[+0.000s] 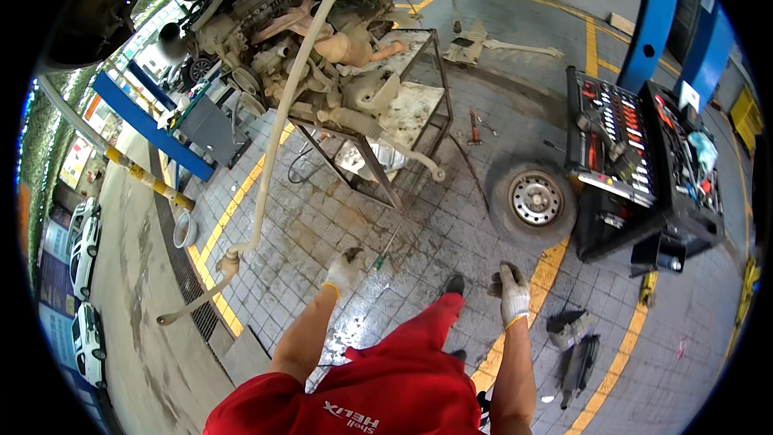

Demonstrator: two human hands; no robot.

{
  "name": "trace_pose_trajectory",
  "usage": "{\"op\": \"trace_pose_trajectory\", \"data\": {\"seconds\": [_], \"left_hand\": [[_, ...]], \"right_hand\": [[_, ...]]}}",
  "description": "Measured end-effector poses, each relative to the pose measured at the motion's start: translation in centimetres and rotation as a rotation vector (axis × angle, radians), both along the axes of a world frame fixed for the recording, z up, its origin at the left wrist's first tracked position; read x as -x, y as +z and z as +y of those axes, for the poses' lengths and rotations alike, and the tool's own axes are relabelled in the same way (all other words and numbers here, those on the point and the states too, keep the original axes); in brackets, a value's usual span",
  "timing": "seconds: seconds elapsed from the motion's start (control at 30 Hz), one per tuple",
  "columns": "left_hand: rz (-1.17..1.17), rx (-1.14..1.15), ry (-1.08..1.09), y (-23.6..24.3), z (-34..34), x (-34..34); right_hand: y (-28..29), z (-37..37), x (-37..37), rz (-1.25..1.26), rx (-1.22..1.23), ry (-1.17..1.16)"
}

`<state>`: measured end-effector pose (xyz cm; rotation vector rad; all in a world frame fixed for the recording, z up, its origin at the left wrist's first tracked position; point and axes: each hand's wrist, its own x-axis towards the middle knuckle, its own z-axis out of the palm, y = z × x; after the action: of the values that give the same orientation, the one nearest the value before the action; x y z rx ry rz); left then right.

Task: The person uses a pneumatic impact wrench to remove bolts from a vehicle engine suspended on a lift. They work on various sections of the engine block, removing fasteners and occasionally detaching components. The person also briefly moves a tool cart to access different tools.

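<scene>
Both gloved hands hung empty and loosely curled over the wet tiled floor, the left hand nearest a green-handled screwdriver lying untouched, the right hand near the wheel, so nothing was picked up yet.

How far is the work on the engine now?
Done: the engine sits out on the metal stand; a wheel lies on the floor. In hand: nothing; the left hand and right hand are gloved, empty. Left: the tool chest stands open, a screwdriver lies unused.
</scene>
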<state>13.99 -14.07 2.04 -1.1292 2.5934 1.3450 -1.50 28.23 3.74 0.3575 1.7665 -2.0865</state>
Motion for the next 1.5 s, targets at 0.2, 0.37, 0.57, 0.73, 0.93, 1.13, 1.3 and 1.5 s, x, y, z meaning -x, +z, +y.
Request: {"op": "trace_pose_trajectory", "data": {"seconds": [0.2,0.37,0.57,0.73,0.93,1.13,1.3,1.5], "left_hand": [[0.556,-0.009,0.255,7.3,-6.9,15.5],[0.768,-0.142,0.462,15.5,-12.6,26.7],[0.633,0.123,0.617,19.8,-19.7,37.7],[0.923,0.126,0.633,23.4,-25.4,45.3],[0.906,0.037,0.733,29.7,-27.8,51.6],[0.917,-0.038,0.906,30.8,-29.1,54.9],[0.919,-0.130,0.679,27.3,-35.7,52.9],[0.955,-0.152,0.866,27.6,-35.6,55.3]], "right_hand": [[1.4,-9.4,12.9,-0.008,0.144,0.184],[5.8,-14.6,24.4,0.122,0.159,0.302],[10.4,-19.8,35.8,0.140,0.154,0.397],[8.9,-25.5,45.2,0.195,0.176,0.410],[7.0,-30.2,54.4,-0.013,0.221,0.560],[3.4,-31.9,60.8,-0.123,0.194,0.499],[-0.9,-32.4,65.5,0.023,-0.068,0.496],[0.2,-31.9,72.4,-0.178,0.195,0.136]]}}
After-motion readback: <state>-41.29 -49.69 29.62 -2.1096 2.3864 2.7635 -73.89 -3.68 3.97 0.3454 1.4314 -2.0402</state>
